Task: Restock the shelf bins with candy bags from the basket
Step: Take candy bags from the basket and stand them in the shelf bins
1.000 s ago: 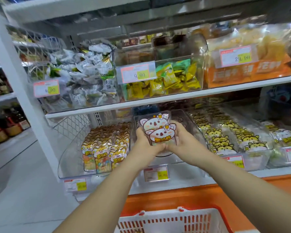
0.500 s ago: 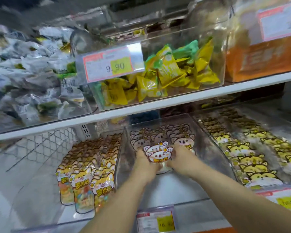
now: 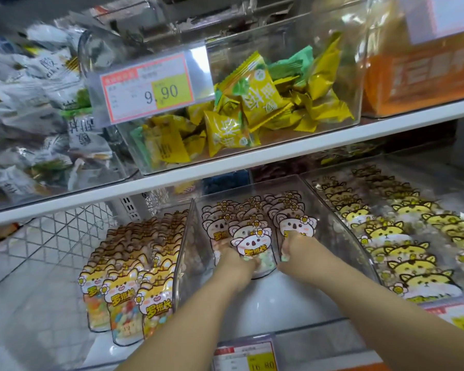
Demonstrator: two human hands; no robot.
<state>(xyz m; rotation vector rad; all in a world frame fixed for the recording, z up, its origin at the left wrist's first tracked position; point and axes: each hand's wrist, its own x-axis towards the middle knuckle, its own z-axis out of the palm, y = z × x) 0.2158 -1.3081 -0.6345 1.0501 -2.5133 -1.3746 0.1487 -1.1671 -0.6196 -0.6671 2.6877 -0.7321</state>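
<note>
Now that the koala candy bag [image 3: 253,243] has gone from before the shelf into the clear middle bin [image 3: 279,303], I hold its sides with left hand [image 3: 232,259] and right hand [image 3: 292,246], fingers curled, against the front row [image 3: 296,223], so it looks nearly stocked.

Two hands [image 3: 229,261], one koala bag [image 3: 252,243] between them, three lower bins [image 3: 185,253], three upper bins [image 3: 225,30], four price tags [image 3: 148,89].

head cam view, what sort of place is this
Most likely a shop's candy aisle: clear shelf bins of wrapped sweets, a printed 9.90 price tag, and the left hand and right hand holding a koala candy bag in the middle bin.
</note>
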